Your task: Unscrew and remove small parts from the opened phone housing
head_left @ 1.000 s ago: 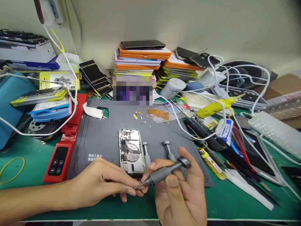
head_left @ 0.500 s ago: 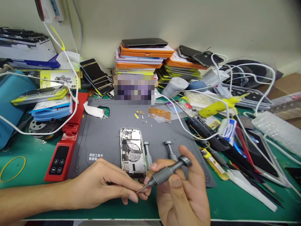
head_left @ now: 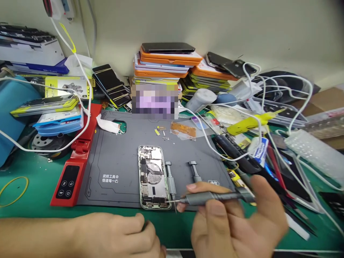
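Observation:
My right hand [head_left: 220, 225] grips a grey precision screwdriver [head_left: 200, 198] between thumb and fingers, almost level. Its thin tip points left and appears over the lower right corner of an opened phone [head_left: 154, 175]; contact cannot be told. The phone lies face up on a grey work mat [head_left: 118, 157], with its circuit parts and a round coil exposed. Below the phone, my left hand [head_left: 115, 233] is closed near the bench's front edge, its fingertips turned out of sight. A second screwdriver [head_left: 170, 177] lies right beside the phone, and a third [head_left: 194, 171] is farther right.
Small parts [head_left: 161, 132] and an orange strip [head_left: 183, 129] lie on the mat. A red device [head_left: 64, 186] borders it on the left. Boxes [head_left: 163, 68] are stacked behind. White cables [head_left: 260, 125], tweezers and tools crowd the right.
My left hand has moved down and left, away from the screwdriver tip. My right hand has shifted right and levelled the screwdriver, bringing its tip to the phone's lower corner.

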Available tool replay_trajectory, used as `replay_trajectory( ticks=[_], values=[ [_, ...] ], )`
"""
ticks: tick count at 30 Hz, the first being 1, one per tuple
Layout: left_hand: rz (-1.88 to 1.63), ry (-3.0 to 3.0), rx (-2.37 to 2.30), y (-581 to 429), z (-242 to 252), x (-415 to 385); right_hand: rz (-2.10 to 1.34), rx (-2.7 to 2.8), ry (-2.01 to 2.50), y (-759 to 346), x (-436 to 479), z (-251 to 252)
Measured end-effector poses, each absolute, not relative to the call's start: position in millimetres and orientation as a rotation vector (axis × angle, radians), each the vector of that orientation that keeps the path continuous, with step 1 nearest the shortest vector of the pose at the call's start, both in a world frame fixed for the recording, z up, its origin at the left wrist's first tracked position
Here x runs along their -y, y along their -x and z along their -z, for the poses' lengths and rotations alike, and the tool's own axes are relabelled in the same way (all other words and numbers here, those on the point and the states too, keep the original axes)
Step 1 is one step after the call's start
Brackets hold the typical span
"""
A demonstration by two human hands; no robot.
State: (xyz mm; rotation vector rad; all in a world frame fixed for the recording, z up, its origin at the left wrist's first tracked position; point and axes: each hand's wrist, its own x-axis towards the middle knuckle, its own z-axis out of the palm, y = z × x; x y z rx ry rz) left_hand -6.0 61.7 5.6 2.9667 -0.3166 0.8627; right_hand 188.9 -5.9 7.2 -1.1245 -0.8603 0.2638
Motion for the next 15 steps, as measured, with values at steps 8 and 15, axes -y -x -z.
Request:
replay_trajectory(
  ticks=[8,15],
  values=[
    [-0.824,-3.078,0.206,7.6,-5.6,-62.4,0.104,1.457,1.155,-189.7,-7.4,-3.7],
    [-0.867,-3.114,0.192,7.6,-3.9,-60.4,0.01,1.545,1.123,-186.5,-7.1,5.1]
  ],
)
